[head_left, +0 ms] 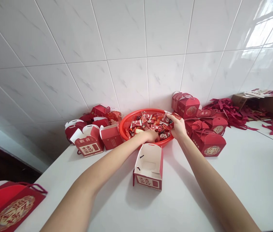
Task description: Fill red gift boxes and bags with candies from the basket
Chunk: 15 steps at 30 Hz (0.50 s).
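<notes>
A red plastic basket [129, 116] stands against the wall, filled with wrapped candies [148, 120] in red, white and black. My left hand [151, 136] reaches into it at the front, fingers curled down among the candies; their tips and whatever they grip are hidden. At the basket's right rim, my right hand [177, 126] is closed around a few red-wrapped candies [169, 120]. Directly in front of the basket, between my forearms, a red gift box [148, 182] is open at the top, showing its white inside. Neither hand touches this box.
Several red boxes, some open [90, 145], stand left of the basket. More boxes, closed ones [209, 141] among them, are on the right. Dark red ribbons [223, 111] and a cardboard box [239, 102] lie farther right. Another red box [13, 206] is at the near left. White tiled wall behind.
</notes>
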Tool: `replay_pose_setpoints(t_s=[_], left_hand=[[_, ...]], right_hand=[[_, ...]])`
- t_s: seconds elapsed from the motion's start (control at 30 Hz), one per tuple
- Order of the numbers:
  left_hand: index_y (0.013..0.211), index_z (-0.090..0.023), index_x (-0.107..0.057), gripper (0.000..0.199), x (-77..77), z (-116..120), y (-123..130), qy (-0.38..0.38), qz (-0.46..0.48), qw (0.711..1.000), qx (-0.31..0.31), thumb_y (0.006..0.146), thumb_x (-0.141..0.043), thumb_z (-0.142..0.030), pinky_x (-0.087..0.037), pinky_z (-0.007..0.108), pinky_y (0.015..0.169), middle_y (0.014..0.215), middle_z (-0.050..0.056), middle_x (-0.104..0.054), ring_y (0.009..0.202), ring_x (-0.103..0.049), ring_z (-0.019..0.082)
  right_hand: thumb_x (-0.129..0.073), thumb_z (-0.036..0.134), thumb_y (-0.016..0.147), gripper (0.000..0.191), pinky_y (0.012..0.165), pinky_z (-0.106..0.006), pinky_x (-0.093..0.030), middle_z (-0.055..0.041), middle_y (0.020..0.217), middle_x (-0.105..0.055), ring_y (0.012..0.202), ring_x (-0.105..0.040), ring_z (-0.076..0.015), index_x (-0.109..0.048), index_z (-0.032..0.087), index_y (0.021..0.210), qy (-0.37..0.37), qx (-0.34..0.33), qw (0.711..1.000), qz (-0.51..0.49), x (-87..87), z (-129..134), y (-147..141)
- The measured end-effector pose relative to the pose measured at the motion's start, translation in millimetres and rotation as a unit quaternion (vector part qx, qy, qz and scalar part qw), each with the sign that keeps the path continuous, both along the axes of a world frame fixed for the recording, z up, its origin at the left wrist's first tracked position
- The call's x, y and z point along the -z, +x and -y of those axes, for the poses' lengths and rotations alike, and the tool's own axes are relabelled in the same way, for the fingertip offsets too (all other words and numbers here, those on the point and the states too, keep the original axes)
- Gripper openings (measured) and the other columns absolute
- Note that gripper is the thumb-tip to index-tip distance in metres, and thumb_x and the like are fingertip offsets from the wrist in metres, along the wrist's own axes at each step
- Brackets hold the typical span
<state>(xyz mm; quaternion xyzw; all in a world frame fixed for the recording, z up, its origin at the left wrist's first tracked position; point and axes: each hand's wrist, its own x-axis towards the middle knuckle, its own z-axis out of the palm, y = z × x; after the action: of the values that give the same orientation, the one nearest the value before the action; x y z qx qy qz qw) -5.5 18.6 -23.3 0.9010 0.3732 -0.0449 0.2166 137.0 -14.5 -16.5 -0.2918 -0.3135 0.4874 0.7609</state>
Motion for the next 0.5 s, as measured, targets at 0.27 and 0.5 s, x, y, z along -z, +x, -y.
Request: replay_pose_setpoints(t_s=[0.27,0.5], left_hand=[[0.075,-0.015,-0.071,0.012,-8.8,-2,-9,0.011,0.043,0.998,-0.033,0.075,-0.059,-0.016,-0.048,0.028,0.069,0.069,0.003,-0.068,0.068,-0.059,0.018],[0.108,-0.013,-0.072,0.029,-11.2,-21,-23,-0.068,0.350,0.921,-0.157,0.082,-0.062,-0.010,-0.053,0.032,0.091,0.107,0.009,-0.074,0.101,-0.067,0.021]], right_hand=[[-0.085,0.022,0.055,0.022,0.062,-0.028,-0.055,0.0026,0.065,-0.071,0.061,-0.065,-0.0145,-0.067,0.018,0.066,0.002,0.000,1.000,-0.007,-2.1,2,-1],[-0.087,0.023,0.055,0.024,0.065,-0.029,-0.056,0.0023,0.065,-0.071,0.062,-0.066,-0.0154,-0.067,0.019,0.067,0.008,-0.001,1.000,-0.008,-2.6,1,-1]])
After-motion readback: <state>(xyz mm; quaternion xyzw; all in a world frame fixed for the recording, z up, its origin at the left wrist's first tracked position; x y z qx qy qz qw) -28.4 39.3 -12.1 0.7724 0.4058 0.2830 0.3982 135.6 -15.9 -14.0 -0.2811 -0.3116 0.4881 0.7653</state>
